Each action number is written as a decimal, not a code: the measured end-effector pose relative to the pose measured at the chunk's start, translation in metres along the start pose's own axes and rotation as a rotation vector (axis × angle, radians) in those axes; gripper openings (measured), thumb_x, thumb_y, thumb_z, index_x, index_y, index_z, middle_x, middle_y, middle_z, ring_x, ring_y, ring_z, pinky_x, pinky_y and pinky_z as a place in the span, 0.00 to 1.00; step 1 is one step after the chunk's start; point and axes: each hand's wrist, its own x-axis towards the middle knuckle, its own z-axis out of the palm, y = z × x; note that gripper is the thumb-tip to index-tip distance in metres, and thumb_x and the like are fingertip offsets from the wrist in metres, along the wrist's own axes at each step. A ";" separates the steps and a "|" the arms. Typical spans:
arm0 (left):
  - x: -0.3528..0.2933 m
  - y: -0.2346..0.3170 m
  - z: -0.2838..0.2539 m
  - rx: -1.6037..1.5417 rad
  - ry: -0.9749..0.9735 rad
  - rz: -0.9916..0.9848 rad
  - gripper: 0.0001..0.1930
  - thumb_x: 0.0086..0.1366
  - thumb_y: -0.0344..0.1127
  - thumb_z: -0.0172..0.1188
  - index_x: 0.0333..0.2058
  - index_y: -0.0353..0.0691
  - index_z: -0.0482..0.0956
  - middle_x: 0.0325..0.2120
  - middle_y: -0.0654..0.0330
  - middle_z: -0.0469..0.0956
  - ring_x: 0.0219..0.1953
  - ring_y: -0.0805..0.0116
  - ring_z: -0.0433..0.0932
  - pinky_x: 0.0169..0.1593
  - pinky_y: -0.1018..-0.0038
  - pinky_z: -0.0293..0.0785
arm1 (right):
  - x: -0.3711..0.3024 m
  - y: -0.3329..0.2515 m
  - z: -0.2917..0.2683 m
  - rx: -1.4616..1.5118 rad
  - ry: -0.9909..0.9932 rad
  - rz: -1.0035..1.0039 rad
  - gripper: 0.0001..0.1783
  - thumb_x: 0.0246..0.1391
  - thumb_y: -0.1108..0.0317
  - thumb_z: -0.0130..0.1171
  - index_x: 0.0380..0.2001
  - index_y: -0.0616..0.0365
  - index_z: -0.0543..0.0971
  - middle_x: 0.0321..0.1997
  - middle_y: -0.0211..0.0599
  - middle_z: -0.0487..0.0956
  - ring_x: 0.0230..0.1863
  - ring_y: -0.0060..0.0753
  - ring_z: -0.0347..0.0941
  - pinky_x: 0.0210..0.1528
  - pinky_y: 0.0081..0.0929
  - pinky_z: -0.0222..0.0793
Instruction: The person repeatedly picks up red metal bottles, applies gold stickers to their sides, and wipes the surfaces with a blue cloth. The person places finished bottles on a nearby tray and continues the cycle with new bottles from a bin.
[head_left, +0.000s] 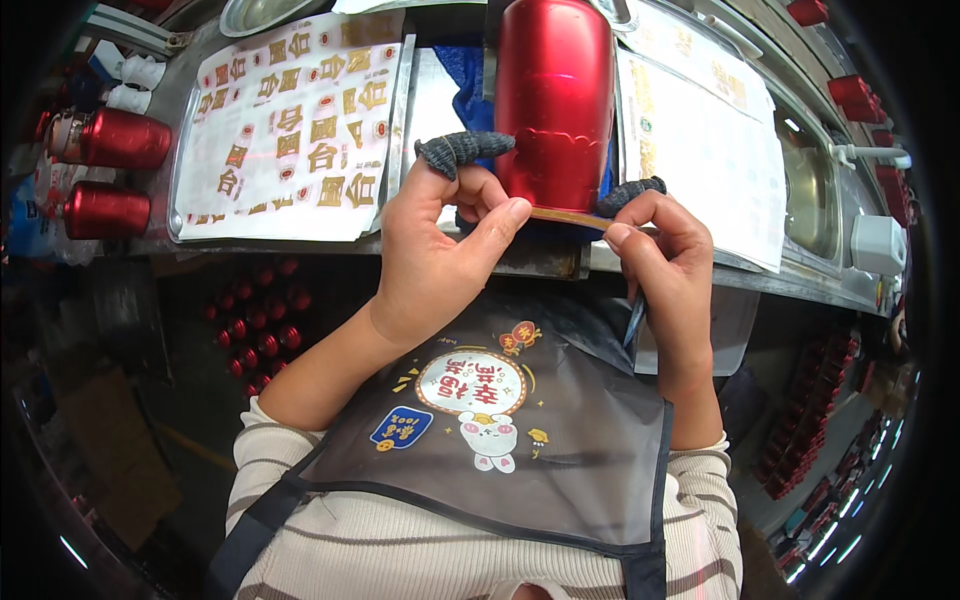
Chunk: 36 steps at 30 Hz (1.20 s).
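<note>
A glossy red metallic bottle lies in front of me, one end toward me. Along that near end runs a thin gold-brown strip. My left hand pinches the strip's left end between thumb and fingers. At the right end, my right hand pinches it with thumb and forefinger. Dark ribbed finger covers sit on both index fingers; the left one touches or nearly touches the bottle. A thin bluish, blade-like piece sticks out below my right fingers, its kind unclear. Blue cloth lies under the bottle.
Sheets of gold decals lie on a tray at left, with more pale sheets at right. Beyond those is a metal basin with a tap. Red bottles stand at far left; several more are below the bench.
</note>
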 end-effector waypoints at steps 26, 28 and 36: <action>0.002 -0.014 0.001 -0.163 -0.022 0.092 0.27 0.63 0.33 0.67 0.59 0.35 0.69 0.53 0.55 0.73 0.57 0.65 0.70 0.63 0.70 0.63 | -0.012 -0.016 0.000 0.064 0.028 -0.054 0.04 0.53 0.77 0.57 0.25 0.64 0.76 0.27 0.25 0.73 0.28 0.11 0.66 0.31 0.13 0.59; 0.003 -0.015 0.004 -0.213 -0.038 0.074 0.29 0.63 0.33 0.67 0.60 0.34 0.68 0.55 0.54 0.71 0.58 0.65 0.69 0.64 0.70 0.62 | -0.011 -0.017 0.000 0.059 0.028 -0.051 0.04 0.53 0.77 0.57 0.25 0.63 0.76 0.27 0.24 0.73 0.28 0.11 0.65 0.30 0.13 0.59; 0.002 -0.017 0.006 -0.121 -0.012 0.100 0.30 0.63 0.35 0.67 0.60 0.32 0.66 0.55 0.52 0.70 0.59 0.63 0.69 0.64 0.69 0.62 | -0.010 -0.016 -0.001 0.065 0.026 -0.050 0.04 0.53 0.77 0.58 0.25 0.63 0.76 0.26 0.23 0.73 0.27 0.10 0.64 0.30 0.12 0.57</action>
